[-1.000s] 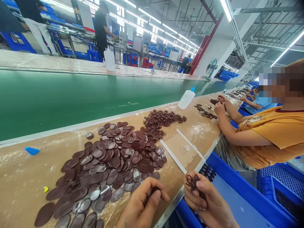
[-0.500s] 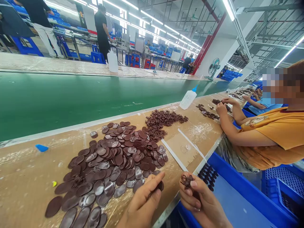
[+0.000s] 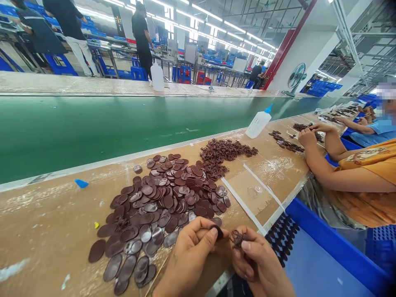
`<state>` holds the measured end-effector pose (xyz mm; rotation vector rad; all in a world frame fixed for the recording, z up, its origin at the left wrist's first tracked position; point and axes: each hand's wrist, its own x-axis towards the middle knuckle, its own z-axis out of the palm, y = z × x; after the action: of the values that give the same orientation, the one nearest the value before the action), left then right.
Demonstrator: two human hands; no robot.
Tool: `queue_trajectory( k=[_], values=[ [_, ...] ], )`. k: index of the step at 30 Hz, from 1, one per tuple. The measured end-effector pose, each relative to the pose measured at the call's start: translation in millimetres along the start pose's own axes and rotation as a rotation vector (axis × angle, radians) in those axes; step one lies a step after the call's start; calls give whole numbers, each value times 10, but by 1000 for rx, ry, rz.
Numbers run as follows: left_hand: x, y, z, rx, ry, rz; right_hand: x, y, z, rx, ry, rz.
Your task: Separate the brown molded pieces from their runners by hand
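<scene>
Head view: the only view, looking down along a long workbench (image 3: 46,231) beside a green conveyor belt (image 3: 93,123).
Left hand (image 3: 188,255): at the near edge of the bench, closed with thumb and fingers pinching a dark brown oval disc (image 3: 217,231) at its tip.
Right hand (image 3: 260,264): just beside the left one, over the bench's near edge, fingers curled shut around a small brown ring-shaped part (image 3: 237,238); disc and part sit very close, whether they touch I cannot tell.
Disc pile (image 3: 163,202): a broad heap of the same oval discs spread across the middle of the bench, reaching almost to the left hand.
Small-part pile (image 3: 224,152): a tangle of little brown pieces toward the far edge of the bench, touching the disc pile's far right side.
White strips (image 3: 244,206): two thin strips lying slantwise on the bench, right of the disc pile.
Squeeze bottle (image 3: 258,122): white with a blue tip, leaning at the far edge by the belt.
Blue scrap (image 3: 81,183): lying near the far edge, left of the discs.
Blue bin (image 3: 334,251): below the bench's near edge, with dark parts laid in rows (image 3: 280,239) inside.
Neighbour: a person in an orange shirt (image 3: 368,181) further along on the right, their hand (image 3: 306,136) over scattered brown pieces.
</scene>
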<state>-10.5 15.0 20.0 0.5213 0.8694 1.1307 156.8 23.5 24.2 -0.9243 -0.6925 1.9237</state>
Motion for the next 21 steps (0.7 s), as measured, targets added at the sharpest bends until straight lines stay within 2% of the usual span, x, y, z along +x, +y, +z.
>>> queue_trajectory(
  k=[4, 9, 15, 21],
  values=[
    [-18, 51, 18, 38, 83, 49, -27, 1, 66, 3, 45, -13],
    [-45, 100, 45, 16, 82, -28, -47, -19, 174, -1, 145, -29],
    [-41, 60, 16, -7, -15, 63, -33, -23, 244, 0, 117, -43],
    [-44, 37, 57, -15, -63, 69, -50, 33, 342, -119, 152, -186]
  ],
)
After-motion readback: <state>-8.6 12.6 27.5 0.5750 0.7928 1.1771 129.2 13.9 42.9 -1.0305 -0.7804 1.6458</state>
